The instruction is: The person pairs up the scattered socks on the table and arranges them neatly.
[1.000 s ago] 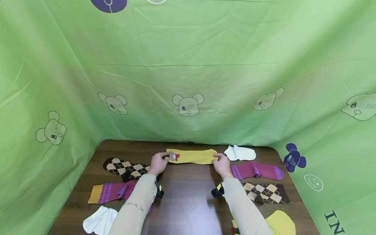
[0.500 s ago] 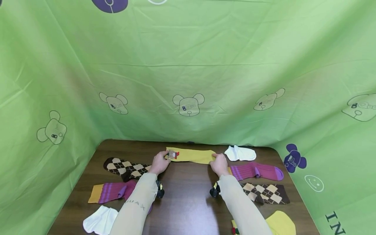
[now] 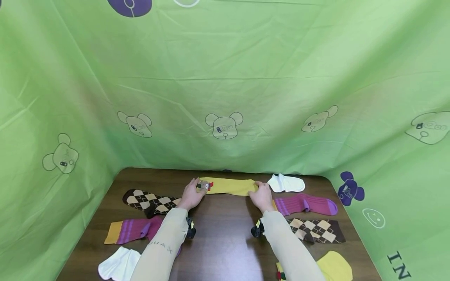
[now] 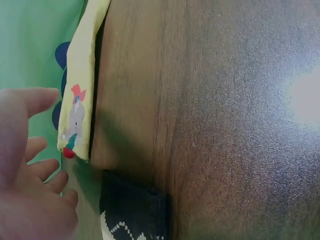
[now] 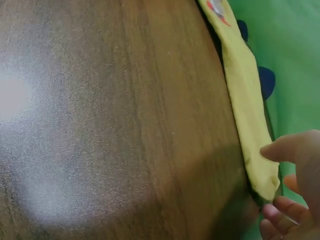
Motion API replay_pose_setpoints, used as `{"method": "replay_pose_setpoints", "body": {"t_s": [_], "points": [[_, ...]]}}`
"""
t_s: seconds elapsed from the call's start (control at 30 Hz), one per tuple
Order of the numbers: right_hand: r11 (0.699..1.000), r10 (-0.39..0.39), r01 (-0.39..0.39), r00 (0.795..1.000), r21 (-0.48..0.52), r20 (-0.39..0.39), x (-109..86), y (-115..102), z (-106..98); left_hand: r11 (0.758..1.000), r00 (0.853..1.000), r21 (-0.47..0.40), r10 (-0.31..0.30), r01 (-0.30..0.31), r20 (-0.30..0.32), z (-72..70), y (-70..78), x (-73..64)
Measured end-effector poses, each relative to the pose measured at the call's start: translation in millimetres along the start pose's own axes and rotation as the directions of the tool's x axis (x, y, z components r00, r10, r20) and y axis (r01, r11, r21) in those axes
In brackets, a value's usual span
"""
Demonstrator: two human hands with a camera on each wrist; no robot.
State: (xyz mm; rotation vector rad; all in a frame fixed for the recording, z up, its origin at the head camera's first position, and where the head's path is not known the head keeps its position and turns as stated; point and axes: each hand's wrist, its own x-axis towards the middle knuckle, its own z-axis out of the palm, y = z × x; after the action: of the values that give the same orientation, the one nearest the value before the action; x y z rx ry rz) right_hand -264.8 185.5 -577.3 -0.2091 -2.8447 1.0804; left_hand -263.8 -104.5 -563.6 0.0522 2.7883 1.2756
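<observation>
A yellow sock point(image 3: 228, 186) with a grey animal and red figure at one end lies flat along the table's back edge. My left hand point(image 3: 191, 194) is at its patterned end; in the left wrist view the thumb and fingers are spread beside the sock point(image 4: 82, 75), apart from it. At the plain end is my right hand point(image 3: 261, 196). In the right wrist view its thumb point(image 5: 285, 146) overlaps the sock's surface, and the loosely bent fingertips point(image 5: 272, 211) are right at the sock's tip, spaced away from the thumb.
On the left of the table point(image 3: 225, 238) lie an argyle sock point(image 3: 140, 200), a purple sock point(image 3: 131, 231) and a white sock point(image 3: 119, 263). On the right are a white sock point(image 3: 286, 183), purple sock point(image 3: 309, 205), argyle sock point(image 3: 321, 231) and yellow sock point(image 3: 335, 265). A green curtain point(image 3: 225, 89) hangs behind.
The yellow sock went slightly left and down flat. My left fingers, which gripped its patterned end, have spread and come off it. My right hand has shifted a little left and loosened.
</observation>
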Motion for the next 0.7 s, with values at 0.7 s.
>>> {"method": "replay_pose_setpoints", "body": {"t_s": [0.7], "points": [[0.996,-0.031,0.027,0.998,0.087,0.051,-6.3,-16,-25,0.997,0.998,-0.061,0.042,-0.044,-0.046,-10.6,15.6,-2.5]]}}
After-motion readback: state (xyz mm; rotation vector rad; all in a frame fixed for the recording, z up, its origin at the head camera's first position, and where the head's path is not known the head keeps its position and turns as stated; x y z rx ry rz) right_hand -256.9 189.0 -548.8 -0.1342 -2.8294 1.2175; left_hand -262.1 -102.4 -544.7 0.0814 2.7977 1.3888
